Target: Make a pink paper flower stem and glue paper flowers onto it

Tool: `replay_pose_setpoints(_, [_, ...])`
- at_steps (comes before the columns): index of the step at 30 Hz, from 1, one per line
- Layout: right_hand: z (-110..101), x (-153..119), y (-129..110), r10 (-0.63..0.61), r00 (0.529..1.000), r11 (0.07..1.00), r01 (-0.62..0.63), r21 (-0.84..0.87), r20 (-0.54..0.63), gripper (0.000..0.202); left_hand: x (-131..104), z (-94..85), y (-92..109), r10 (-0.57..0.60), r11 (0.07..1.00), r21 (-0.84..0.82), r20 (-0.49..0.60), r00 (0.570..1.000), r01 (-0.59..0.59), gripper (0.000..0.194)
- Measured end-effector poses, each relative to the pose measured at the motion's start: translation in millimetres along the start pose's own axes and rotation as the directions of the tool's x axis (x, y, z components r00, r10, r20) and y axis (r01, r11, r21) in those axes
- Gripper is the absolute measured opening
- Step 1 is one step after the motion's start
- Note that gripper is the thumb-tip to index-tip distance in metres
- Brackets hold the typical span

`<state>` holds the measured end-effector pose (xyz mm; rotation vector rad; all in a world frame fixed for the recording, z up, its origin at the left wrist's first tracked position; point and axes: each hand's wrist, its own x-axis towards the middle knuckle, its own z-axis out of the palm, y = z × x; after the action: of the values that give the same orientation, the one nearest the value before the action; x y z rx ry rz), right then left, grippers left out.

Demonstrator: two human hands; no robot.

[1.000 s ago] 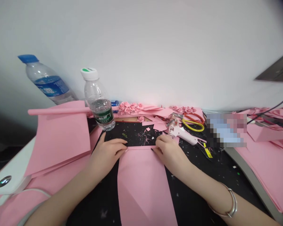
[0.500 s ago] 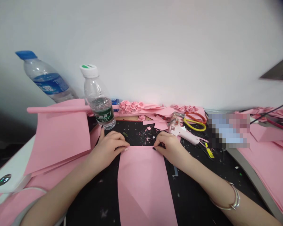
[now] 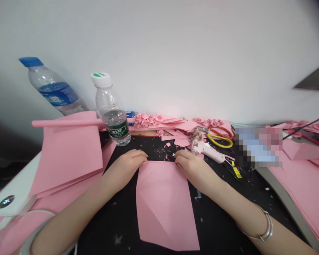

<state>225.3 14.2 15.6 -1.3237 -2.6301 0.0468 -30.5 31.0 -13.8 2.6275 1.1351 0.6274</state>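
A long pink paper sheet (image 3: pixel 164 202) lies on the black work surface in the middle, its lower part creased and slightly raised. At its far left corner, my left hand (image 3: pixel 129 164) has its fingers closed on the edge. My right hand (image 3: pixel 192 168) grips the far right corner in the same way, and a bracelet (image 3: pixel 267 228) sits on that wrist. Between the two hands the far edge looks narrowly folded or rolled. Beyond it are small pink paper scraps (image 3: pixel 166 154). The fingertips of both hands are largely hidden.
A clear bottle (image 3: pixel 114 122) and a blue-capped bottle (image 3: pixel 57 94) stand at the back left. Pink sheets (image 3: pixel 71 152) lie left. Paper roses (image 3: pixel 147 120), a glue gun (image 3: pixel 207 150) and yellow-handled scissors (image 3: pixel 220 141) are behind. More pink paper (image 3: pixel 305 187) lies right.
The pink sheet has shifted away from me, so its near edge now shows. Both hands have moved slightly forward with its far edge, and their fingers are curled further over it.
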Motion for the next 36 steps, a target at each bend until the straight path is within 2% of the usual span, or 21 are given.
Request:
replay_pose_setpoints(8, [-2, 0, -8, -0.096, 0.992, 0.993, 0.101, -0.061, 0.078, 0.02, 1, -5.5, 4, 0.076, 0.997, 0.012, 0.022, 0.997, -0.077, 0.032])
replay_pose_setpoints(12, [1, -6, -20, -0.07, 0.995, 0.988, 0.079, -0.134, 0.072, 0.022, -2, -5.8, 11, 0.099, 0.99, 0.089, 0.07, 0.993, -0.105, 0.032])
replay_pose_setpoints(14, [5, -12, -28, -0.05, 0.996, 0.979, 0.063, -0.194, 0.069, 0.029, -6, -5.6, 15, 0.079, 0.981, 0.162, 0.143, 0.987, -0.102, 0.034])
replay_pose_setpoints(16, [10, -18, -36, -0.037, 0.996, 0.967, 0.056, -0.247, 0.078, 0.035, -9, -5.3, 22, -0.001, 0.963, 0.262, 0.224, 0.975, -0.059, 0.038])
replay_pose_setpoints(18, [15, -22, -42, -0.017, 0.995, 0.961, 0.043, -0.272, 0.098, 0.039, -12, -4.7, 29, -0.031, 0.951, 0.307, 0.237, 0.971, -0.045, 0.04])
replay_pose_setpoints(22, [24, -23, -52, 0.047, 0.995, 0.968, -0.023, -0.25, 0.091, 0.043, -13, -1.5, 46, -0.097, 0.957, 0.287, 0.176, 0.98, 0.043, 0.041])
replay_pose_setpoints(26, [29, -19, -58, 0.056, 0.995, 0.988, -0.044, -0.148, 0.077, 0.056, -10, 3.8, 57, -0.021, 0.975, 0.219, 0.255, 0.967, -0.037, 0.049])
replay_pose_setpoints(31, [27, -17, -59, 0.021, 0.993, 0.996, -0.01, -0.089, 0.12, 0.06, -7, 6.0, 57, 0.007, 0.976, 0.207, 0.301, 0.953, -0.073, 0.047])
replay_pose_setpoints(36, [19, -21, -57, 0.108, 0.987, 0.98, -0.085, -0.181, 0.119, 0.063, -6, 1.5, 54, -0.055, 0.975, 0.224, 0.293, 0.954, -0.013, 0.042])
